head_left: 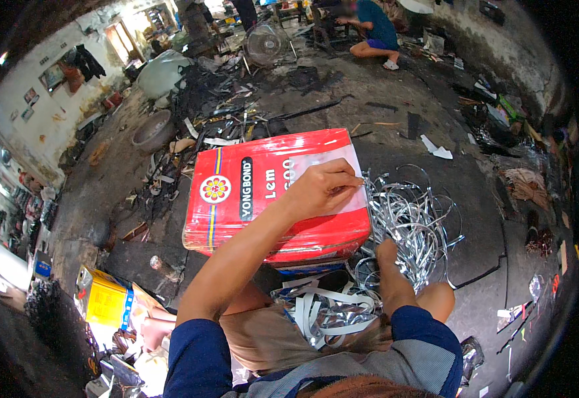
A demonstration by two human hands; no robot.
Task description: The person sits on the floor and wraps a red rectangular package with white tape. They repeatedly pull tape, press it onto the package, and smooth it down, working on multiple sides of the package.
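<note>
Grip-wise, the left hand is pinched together on the edge of a white sheet lying on top of the big red tin, thumb and fingertips closed right at the sheet's right-hand border. The right hand is mostly hidden down in the tangle of silver strips, so whether it's closed on anything can't be told.

The step in hand looks like a strip or the sheet's edge being lined up on the tin's top, which is being used as a makeshift table. For the next bit, a steady pinch would probably be needed on the left while a single strip gets teased out of the heap on the right without half the pile being dragged along.

The tin is laid flat on the floor, just in front of the knees, its long axis running left to right across the view and tilted slightly up toward the right. More strips are draped over the lap. A yellow can is seen lower left, well apart.
</note>
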